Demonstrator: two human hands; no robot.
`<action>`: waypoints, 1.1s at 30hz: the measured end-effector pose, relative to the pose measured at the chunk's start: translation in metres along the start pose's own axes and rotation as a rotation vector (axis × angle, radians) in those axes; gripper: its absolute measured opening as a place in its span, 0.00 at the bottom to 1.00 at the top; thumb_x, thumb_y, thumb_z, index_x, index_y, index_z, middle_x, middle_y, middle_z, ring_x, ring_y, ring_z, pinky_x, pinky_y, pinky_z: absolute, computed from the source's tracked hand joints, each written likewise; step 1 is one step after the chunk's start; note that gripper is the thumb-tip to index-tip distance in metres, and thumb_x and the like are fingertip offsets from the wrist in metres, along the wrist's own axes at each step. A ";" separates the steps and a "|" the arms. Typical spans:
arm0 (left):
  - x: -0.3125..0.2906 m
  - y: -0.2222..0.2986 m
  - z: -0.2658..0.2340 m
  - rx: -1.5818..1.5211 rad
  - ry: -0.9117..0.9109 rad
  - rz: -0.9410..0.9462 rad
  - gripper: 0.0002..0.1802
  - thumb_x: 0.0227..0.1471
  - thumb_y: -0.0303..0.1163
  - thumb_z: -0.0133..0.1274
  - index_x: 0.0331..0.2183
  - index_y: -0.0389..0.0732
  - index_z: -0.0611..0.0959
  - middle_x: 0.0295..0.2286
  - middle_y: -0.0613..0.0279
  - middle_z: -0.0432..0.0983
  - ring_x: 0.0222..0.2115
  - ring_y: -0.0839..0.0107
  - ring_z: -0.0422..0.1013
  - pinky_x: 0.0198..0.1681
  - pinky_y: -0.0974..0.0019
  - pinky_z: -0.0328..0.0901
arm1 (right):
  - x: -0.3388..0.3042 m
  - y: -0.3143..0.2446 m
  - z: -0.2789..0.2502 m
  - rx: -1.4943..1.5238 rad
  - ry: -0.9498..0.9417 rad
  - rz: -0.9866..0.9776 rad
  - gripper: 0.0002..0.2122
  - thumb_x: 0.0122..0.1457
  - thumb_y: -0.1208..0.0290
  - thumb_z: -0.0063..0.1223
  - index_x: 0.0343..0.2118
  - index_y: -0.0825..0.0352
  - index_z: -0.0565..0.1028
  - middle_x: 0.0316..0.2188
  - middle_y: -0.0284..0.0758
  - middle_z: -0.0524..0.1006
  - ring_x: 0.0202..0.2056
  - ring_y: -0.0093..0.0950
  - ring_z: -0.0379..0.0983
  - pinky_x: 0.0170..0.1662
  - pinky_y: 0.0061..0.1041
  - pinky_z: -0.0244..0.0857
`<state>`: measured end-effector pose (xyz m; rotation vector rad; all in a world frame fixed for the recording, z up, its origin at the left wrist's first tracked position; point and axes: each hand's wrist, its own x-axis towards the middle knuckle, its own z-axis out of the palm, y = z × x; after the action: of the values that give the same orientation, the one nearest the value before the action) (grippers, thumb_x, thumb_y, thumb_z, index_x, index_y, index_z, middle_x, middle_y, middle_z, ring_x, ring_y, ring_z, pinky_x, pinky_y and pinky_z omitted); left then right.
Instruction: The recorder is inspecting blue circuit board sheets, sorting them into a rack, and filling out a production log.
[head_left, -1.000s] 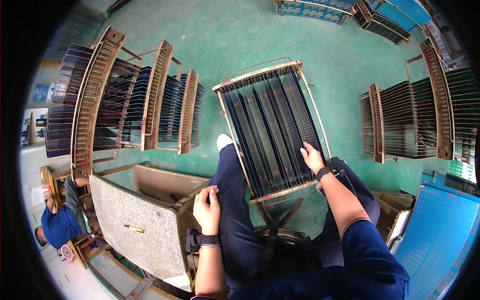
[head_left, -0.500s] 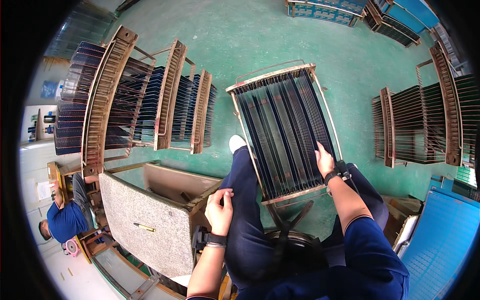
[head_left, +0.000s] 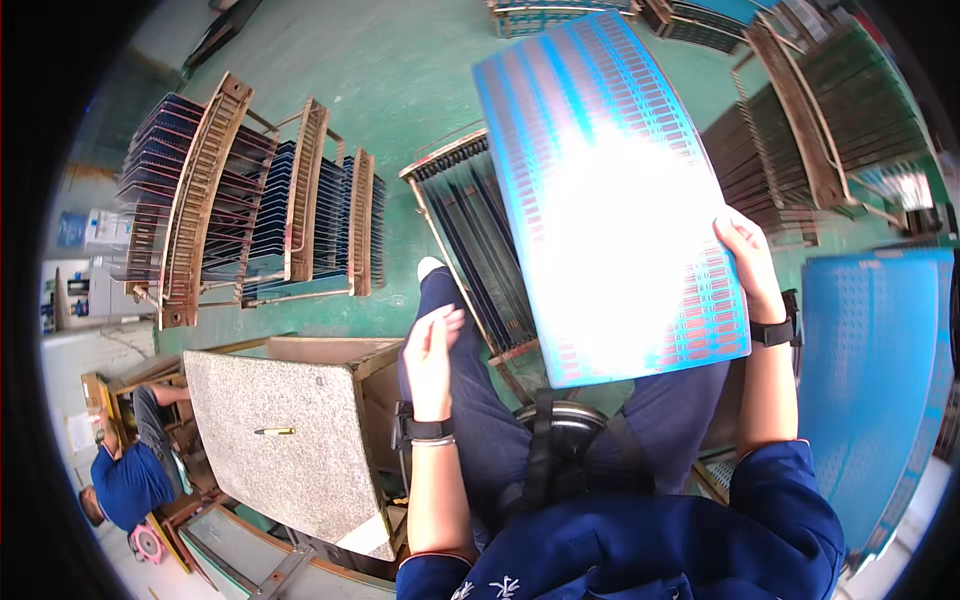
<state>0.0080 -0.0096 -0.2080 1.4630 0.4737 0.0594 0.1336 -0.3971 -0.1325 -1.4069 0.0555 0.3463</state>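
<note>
A large blue circuit-board panel (head_left: 625,215), patterned with rows of small printed rectangles, is raised in front of me. Glare washes out its middle. My right hand (head_left: 748,262) grips its right edge, with the thumb on the face and the other fingers partly hidden. Beneath the panel stands a slotted rack (head_left: 412,172) holding several dark panels upright; the board covers its right part. My left hand (head_left: 433,350) is over my left thigh, fingers apart and holding nothing, away from the panel.
A speckled board-topped stand (head_left: 285,450) with a yellow-and-black pen (head_left: 275,431) is at my left. Filled racks (head_left: 300,200) stand at far left, another rack (head_left: 800,110) at far right. Blue panels (head_left: 870,390) lean at my right. A person (head_left: 130,485) sits at lower left.
My right hand has lifted the blue panel from the rack and holds it above. My left hand has risen slightly, with its fingers more extended. The view has shifted.
</note>
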 end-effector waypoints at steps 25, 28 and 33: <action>-0.157 0.065 0.067 -0.895 -0.183 -0.099 0.21 0.56 0.35 0.49 0.50 0.41 0.67 0.48 0.63 0.66 0.50 0.67 0.63 0.53 0.58 0.61 | -0.143 0.034 0.151 0.685 0.054 -0.154 0.12 0.61 0.71 0.45 0.45 0.70 0.67 0.40 0.36 0.74 0.40 0.25 0.72 0.43 0.23 0.68; -0.141 0.064 0.034 -0.840 -0.241 -0.106 0.19 0.57 0.33 0.48 0.49 0.40 0.68 0.45 0.61 0.69 0.47 0.65 0.66 0.51 0.57 0.63 | -0.137 0.053 0.105 0.699 -0.090 -0.196 0.11 0.61 0.72 0.44 0.44 0.69 0.68 0.41 0.37 0.73 0.41 0.26 0.72 0.42 0.24 0.69; -0.130 0.069 -0.016 -0.643 -0.117 -0.078 0.16 0.55 0.33 0.50 0.46 0.43 0.70 0.42 0.65 0.71 0.43 0.69 0.69 0.46 0.62 0.67 | -0.141 0.017 -0.010 0.747 0.373 -0.600 0.14 0.62 0.72 0.41 0.48 0.73 0.67 0.44 0.37 0.74 0.45 0.24 0.70 0.47 0.25 0.67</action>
<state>-0.0984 -0.0283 -0.1072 0.8113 0.3693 0.0570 -0.0030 -0.4333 -0.1160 -0.6740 0.0565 -0.4118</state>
